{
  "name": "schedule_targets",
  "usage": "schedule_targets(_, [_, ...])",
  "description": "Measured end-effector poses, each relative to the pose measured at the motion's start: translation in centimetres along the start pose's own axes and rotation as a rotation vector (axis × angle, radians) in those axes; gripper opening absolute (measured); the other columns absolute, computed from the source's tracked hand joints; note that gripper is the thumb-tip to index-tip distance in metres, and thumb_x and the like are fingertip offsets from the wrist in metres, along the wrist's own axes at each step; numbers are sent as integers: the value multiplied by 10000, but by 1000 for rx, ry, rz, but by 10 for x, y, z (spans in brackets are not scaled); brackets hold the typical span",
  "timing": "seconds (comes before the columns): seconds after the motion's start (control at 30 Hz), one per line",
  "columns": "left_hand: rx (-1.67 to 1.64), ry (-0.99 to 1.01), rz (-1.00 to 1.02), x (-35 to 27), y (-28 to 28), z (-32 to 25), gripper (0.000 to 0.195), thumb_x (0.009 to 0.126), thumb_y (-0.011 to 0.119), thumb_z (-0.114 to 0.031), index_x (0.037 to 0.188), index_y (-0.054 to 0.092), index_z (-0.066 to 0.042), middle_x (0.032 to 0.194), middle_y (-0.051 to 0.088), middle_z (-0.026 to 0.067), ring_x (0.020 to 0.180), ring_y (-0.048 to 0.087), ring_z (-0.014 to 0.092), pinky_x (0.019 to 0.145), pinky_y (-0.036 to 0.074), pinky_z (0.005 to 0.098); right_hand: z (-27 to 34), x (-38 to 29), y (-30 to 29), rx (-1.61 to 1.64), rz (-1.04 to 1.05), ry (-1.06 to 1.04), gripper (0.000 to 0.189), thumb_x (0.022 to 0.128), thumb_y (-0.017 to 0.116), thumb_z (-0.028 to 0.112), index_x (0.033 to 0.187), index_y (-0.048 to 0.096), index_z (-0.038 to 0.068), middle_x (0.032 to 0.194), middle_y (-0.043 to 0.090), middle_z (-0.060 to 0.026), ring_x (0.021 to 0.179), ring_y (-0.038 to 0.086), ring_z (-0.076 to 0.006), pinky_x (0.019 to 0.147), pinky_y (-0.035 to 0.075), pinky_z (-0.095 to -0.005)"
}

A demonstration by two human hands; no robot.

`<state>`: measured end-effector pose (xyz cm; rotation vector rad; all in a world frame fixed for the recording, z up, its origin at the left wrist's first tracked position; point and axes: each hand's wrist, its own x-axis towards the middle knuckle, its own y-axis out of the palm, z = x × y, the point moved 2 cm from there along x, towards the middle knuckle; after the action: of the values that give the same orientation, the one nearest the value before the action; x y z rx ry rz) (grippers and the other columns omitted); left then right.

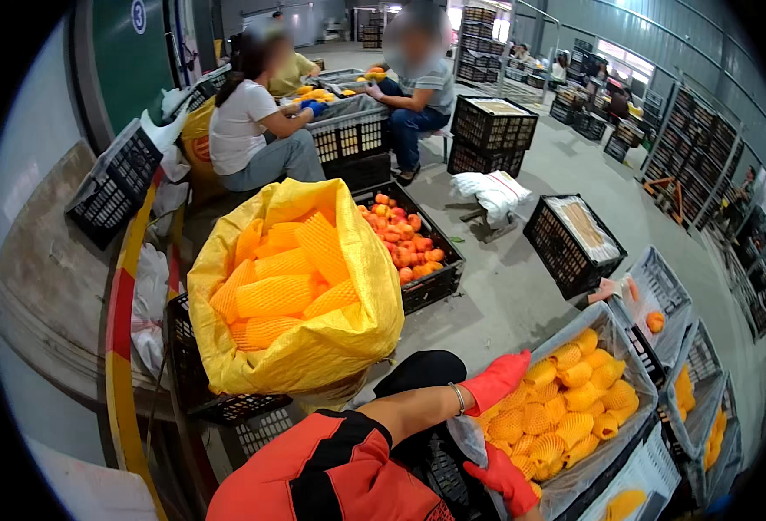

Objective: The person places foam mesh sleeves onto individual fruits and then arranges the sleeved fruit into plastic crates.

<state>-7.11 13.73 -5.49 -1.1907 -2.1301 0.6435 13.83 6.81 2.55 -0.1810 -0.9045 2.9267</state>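
My left hand (497, 384), in a red rubber glove, lies at the corner of a lined crate (649, 397), its fingers pointing along the far rim. What is beneath its fingers is hidden, so its grip cannot be told. Lower down, my right hand (505, 480), gloved in red too, pinches the edge of the plastic liner (466, 437) at the near side. Fruits in yellow foam net sleeves (555, 407) fill the crate. To the left stands a yellow woven sack (373, 325) full of loose orange foam net sleeves (275, 296).
Behind the sack is a black crate of peaches (409, 244). Lined crates (656, 293) crowd the right side. A packed crate (575, 241) stands on the concrete floor (487, 319). Several people (253, 124) sit around a bin ahead. A yellow-and-red rail (120, 325) runs at left.
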Motion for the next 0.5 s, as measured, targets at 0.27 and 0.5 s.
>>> schedule_targets(0.27, [-18, -202, 91, 25, 26, 18, 276, 942, 486, -184, 1108, 478, 36, 857, 660, 266, 798, 651, 455, 658, 506, 530, -3, 9, -26, 3, 168, -67, 640, 853, 669, 270, 1401, 450, 22, 1322, 556, -262, 1233, 516, -418, 1027, 426, -445])
schedule_targets(0.5, [286, -36, 160, 31, -1, 0, 334, 900, 556, -224, 1067, 470, 52, 771, 656, 249, 705, 652, 447, 581, 493, 540, -4, 6, -30, -107, 62, 7, 594, 865, 642, 269, 1381, 460, 35, 1218, 611, -266, 1107, 583, -440, 914, 494, -467])
